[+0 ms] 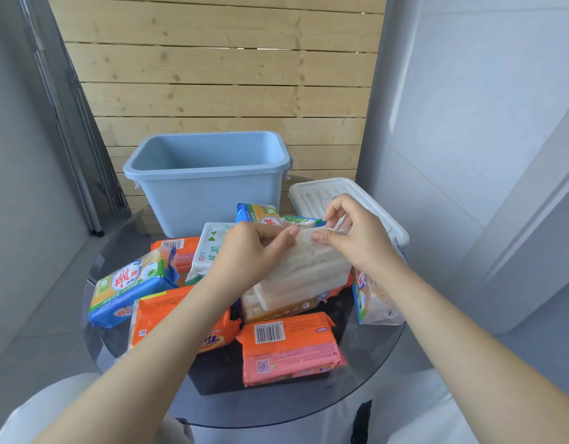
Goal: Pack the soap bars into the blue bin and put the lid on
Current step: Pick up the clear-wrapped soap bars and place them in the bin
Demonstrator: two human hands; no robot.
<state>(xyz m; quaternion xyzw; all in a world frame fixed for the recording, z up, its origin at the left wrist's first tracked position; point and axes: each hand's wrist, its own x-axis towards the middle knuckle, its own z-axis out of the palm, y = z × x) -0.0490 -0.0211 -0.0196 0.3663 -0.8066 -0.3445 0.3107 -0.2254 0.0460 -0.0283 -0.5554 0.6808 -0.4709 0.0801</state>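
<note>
Above the glass surface: we hold a clear-wrapped soap pack.
Fingers of our left hand and right hand pinch its wrapper; blue bin stands open behind, lid beside it.

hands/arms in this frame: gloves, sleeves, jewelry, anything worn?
Nothing worn on either. The left hand and right hand are bare, with no gloves, rings or watch visible. Both forearms are bare right down to the frame's bottom edge, so no sleeve shows. Fingernails look short and unpainted. No markings visible.
</note>
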